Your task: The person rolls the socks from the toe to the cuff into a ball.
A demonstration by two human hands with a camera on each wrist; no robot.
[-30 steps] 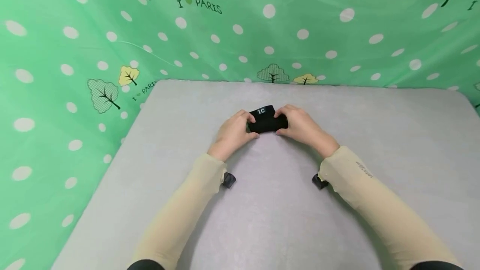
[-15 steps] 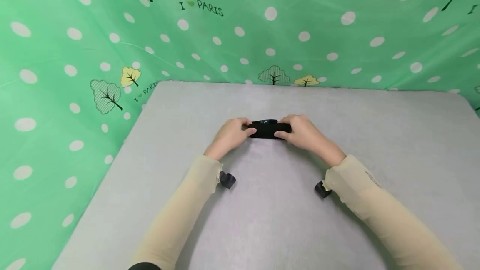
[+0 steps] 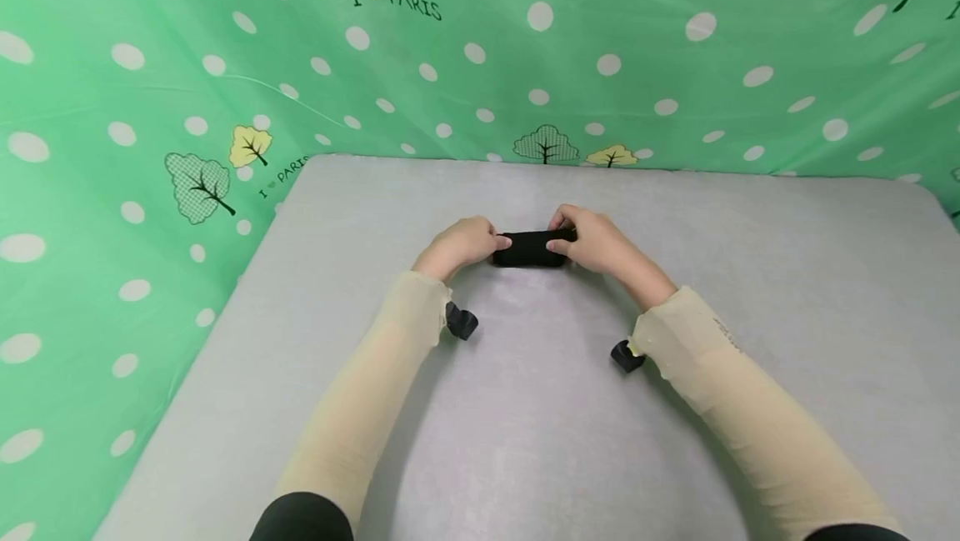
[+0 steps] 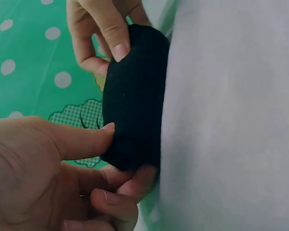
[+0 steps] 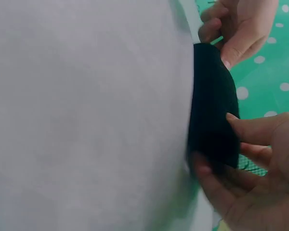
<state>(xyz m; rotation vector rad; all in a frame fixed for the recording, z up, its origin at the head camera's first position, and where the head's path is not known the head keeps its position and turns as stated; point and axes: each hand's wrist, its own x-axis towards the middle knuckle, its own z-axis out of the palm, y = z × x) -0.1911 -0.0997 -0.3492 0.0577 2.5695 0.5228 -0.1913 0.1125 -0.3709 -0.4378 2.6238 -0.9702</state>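
Note:
A small black rolled cloth (image 3: 531, 247) lies on the grey table (image 3: 525, 408), held at both ends. My left hand (image 3: 461, 242) pinches its left end between thumb and fingers; the left wrist view shows the thumb on top of the black roll (image 4: 133, 103) and fingers curled under it. My right hand (image 3: 592, 241) pinches the right end, thumb in front and fingers over the top. In the right wrist view the roll (image 5: 213, 108) stands against the table with the right hand's fingers (image 5: 253, 130) round it.
A green cloth backdrop (image 3: 480, 49) with white dots and trees stands behind and to the left of the table. Both forearms wear beige sleeves (image 3: 375, 408). Small black camera mounts (image 3: 460, 322) sit under each wrist.
The cloth has been rolled up tighter; the white "LC" label seen a second ago is now hidden. Both hands stayed at its ends and shifted slightly farther from me.

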